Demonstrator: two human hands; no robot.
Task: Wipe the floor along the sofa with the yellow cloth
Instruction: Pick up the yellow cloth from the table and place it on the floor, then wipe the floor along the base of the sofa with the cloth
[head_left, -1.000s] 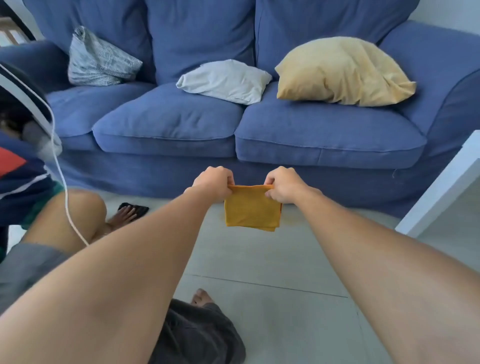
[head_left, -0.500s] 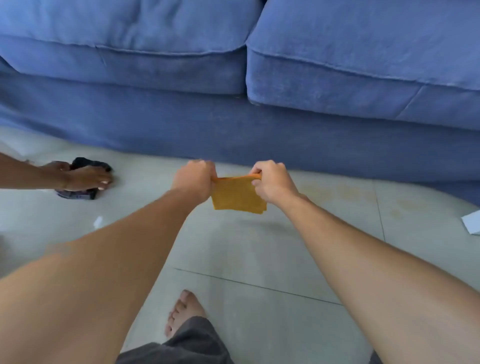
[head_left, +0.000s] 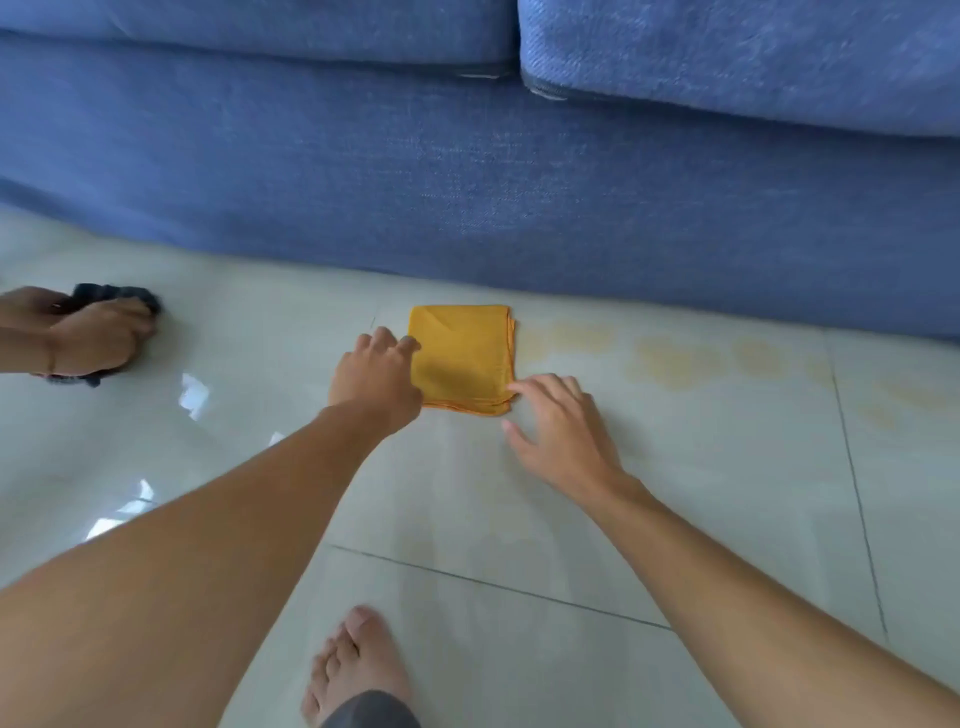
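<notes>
Head view: I have the folded yellow cloth lying flat on the pale floor, just in front of the blue sofa. My left hand rests its fingers on the cloth's left edge, loosely spread and gripping nothing; my right hand hovers open at the near right corner. Yellowish stains trail to the right along the sofa. At far left, another person's hands work a dark cloth. Wiping looks about to start; next I should press a palm down and sweep toward the stains
</notes>
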